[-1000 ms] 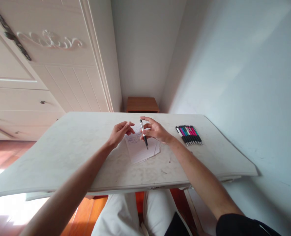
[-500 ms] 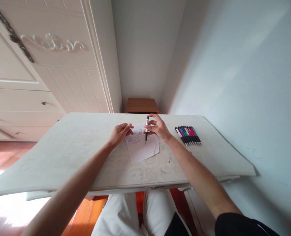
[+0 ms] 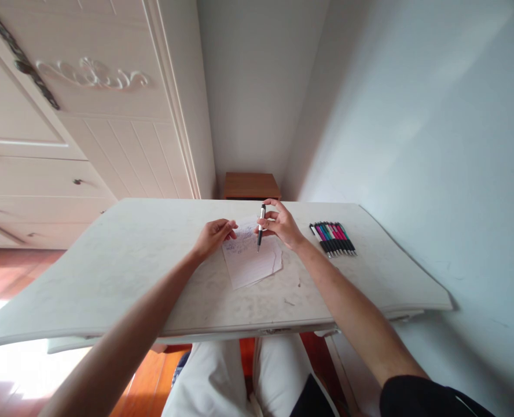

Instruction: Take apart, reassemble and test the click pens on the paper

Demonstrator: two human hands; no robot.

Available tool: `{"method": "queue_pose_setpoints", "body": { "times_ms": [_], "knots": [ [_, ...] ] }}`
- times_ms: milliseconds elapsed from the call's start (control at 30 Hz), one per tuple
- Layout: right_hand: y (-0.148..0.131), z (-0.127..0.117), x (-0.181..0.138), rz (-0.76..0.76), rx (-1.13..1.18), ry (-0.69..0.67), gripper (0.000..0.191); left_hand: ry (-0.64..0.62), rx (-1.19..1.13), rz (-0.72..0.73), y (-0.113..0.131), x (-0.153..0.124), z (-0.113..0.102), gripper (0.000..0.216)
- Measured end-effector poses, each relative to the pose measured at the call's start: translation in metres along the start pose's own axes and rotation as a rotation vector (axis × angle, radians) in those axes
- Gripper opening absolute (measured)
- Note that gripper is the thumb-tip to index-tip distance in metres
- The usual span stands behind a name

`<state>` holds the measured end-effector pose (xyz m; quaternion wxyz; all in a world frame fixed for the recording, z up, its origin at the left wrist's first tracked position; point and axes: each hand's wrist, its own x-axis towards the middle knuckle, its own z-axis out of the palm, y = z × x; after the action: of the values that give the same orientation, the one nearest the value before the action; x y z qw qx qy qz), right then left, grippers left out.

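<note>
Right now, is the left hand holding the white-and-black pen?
No, the right hand holds the white-and-black pen.

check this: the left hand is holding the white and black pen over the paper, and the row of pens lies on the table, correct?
The wrong hand is named: the head view shows the right hand holding the white and black pen over the paper. The row of pens does lie on the table.

Nothing legible. Several lines of blue-purple handwriting across upper part of pale paper sheet, strokes too small and blurred for single words, letters or numbers to be made out.
</note>
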<state>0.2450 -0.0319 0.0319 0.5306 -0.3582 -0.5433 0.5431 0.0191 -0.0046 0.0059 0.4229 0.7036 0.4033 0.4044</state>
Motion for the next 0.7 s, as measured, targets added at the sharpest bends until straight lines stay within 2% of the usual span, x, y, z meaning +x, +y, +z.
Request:
{"method": "queue_pose_setpoints", "body": {
  "times_ms": [233, 400, 700],
  "knots": [
    [-0.0035, 0.0011, -0.0006, -0.131, 0.002, 0.101, 0.055, -0.019, 0.044, 0.004, -0.0013, 0.0001, 0.0005, 0.05],
    [-0.0034, 0.0039, -0.0017, -0.093, -0.018, 0.053, 0.057, -0.017, 0.07, 0.021, -0.003, -0.0001, 0.0002, 0.048],
    [-0.002, 0.0057, -0.0013, -0.085, -0.029, 0.06, 0.064, -0.038, 0.16, 0.041, 0.0032, -0.0009, 0.0, 0.042]
  ]
}}
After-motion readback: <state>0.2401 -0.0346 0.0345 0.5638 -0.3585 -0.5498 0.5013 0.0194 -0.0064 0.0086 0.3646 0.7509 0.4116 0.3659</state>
